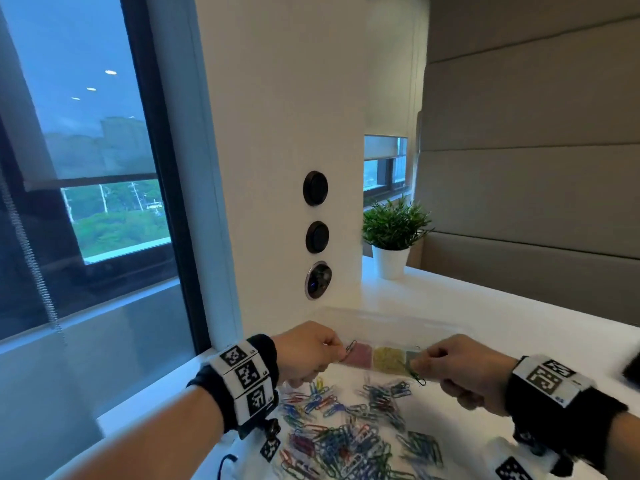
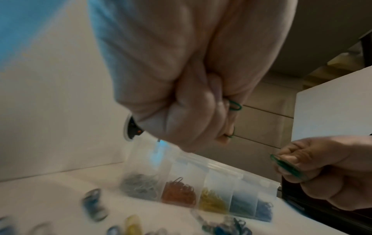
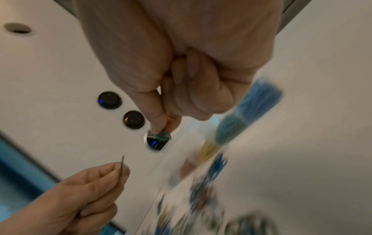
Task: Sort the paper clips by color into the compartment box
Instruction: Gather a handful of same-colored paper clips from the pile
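Observation:
Both hands hover over the near edge of a clear compartment box (image 1: 398,322). My left hand (image 1: 337,351) pinches a green paper clip (image 1: 350,348) between thumb and forefinger; its other fingers are curled. In the left wrist view that clip (image 2: 235,105) pokes out of the fist. My right hand (image 1: 420,367) pinches green clips (image 1: 417,375), seen as a green clip (image 3: 162,136) at the fingertips in the right wrist view. The box (image 2: 225,168) holds sorted grey, red, yellow, green and blue clips. A mixed pile of clips (image 1: 349,431) lies on the white table (image 1: 485,306) below the hands.
A white wall column with three round dark knobs (image 1: 316,237) stands just behind the box. A potted plant (image 1: 393,233) sits at the back. A dark object (image 1: 632,370) shows at the right edge. A window fills the left side.

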Tool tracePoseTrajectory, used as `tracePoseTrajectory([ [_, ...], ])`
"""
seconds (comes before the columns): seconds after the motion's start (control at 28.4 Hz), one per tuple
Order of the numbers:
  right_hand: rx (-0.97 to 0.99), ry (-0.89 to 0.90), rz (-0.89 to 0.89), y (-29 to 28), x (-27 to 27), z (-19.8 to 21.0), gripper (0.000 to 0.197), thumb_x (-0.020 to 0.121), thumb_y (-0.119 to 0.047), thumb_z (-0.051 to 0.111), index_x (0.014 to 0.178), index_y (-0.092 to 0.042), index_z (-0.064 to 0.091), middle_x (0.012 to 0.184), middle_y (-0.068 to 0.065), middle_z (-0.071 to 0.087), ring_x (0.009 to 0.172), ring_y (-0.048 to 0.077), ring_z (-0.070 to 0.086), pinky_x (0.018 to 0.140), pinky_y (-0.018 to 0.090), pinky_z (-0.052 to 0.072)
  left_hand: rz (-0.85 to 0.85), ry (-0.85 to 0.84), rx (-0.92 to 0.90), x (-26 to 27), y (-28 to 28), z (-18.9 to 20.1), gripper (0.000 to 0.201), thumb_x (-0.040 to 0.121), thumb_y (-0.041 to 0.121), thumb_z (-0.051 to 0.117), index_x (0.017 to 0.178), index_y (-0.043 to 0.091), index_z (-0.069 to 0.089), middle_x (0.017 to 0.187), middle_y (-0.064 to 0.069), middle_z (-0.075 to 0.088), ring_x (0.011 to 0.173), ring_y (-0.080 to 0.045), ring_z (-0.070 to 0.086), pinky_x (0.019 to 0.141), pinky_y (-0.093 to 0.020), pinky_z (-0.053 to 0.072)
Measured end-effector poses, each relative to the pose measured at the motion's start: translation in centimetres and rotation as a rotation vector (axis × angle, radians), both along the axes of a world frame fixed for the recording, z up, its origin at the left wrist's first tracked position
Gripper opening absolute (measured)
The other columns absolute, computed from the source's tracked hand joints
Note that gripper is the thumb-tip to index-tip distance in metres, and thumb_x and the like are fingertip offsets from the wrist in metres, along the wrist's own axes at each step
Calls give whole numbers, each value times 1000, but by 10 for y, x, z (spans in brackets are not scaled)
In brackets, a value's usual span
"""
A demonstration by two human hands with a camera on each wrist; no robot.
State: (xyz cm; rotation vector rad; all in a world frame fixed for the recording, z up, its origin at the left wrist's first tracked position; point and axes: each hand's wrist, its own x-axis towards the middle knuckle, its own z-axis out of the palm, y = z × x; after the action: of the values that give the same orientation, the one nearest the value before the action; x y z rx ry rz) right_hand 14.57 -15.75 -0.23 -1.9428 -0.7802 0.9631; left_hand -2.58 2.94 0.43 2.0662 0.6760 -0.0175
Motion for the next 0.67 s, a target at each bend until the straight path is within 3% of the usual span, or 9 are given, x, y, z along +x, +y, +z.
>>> tracePoseTrajectory([
  [0.14, -25, -24, -128, -3, 37, 7, 21, 91, -17, 67, 77, -2, 70, 53, 5, 28, 45, 14, 19, 47, 24, 14, -21, -25, 63, 45, 2, 8, 20, 101, 20, 49, 84, 13, 59, 58, -2, 39, 43, -14, 28, 42, -23, 24],
  [0.25, -47, -22, -161, 5, 59, 11, 22, 88, -22, 71, 89, 0, 72, 54, 5, 32, 47, 15, 21, 49, 27, 16, -42, -25, 105, 75, 3, 10, 20, 99, 22, 52, 84, 13, 62, 57, -1, 41, 41, -12, 32, 39, -21, 28],
  [0.35, -82, -59, -193, 20, 72, 17, 18, 87, -24, 72, 86, -6, 74, 53, 4, 36, 45, 14, 25, 48, 26, 20, -51, -11, 103, 99, 4, 12, 20, 98, 23, 54, 86, 11, 64, 58, -2, 41, 41, -13, 32, 40, -22, 28],
  [0.49, -163, -295, -108, 38, 71, 19, 13, 90, -18, 68, 92, -6, 74, 37, -7, 44, 29, 6, 35, 36, 18, 29, -55, 18, 150, 123, 3, 7, 23, 97, 24, 56, 88, 5, 65, 58, -3, 40, 42, -16, 30, 39, -18, 28],
  [0.6, -181, -507, -23, 42, 70, 14, 16, 90, -16, 65, 96, -5, 76, 50, -9, 55, 34, 0, 45, 38, 11, 34, -89, 43, 214, 132, 3, 2, 26, 96, 25, 58, 95, 1, 69, 63, -7, 46, 45, -17, 37, 36, -14, 30],
  [0.67, -164, -476, -42, 40, 72, 10, 16, 90, -17, 65, 95, -6, 76, 52, -8, 54, 32, 0, 42, 37, 13, 33, -112, 51, 259, 138, 1, 1, 27, 95, 25, 60, 99, 0, 71, 59, -3, 49, 41, -10, 42, 35, -12, 31],
])
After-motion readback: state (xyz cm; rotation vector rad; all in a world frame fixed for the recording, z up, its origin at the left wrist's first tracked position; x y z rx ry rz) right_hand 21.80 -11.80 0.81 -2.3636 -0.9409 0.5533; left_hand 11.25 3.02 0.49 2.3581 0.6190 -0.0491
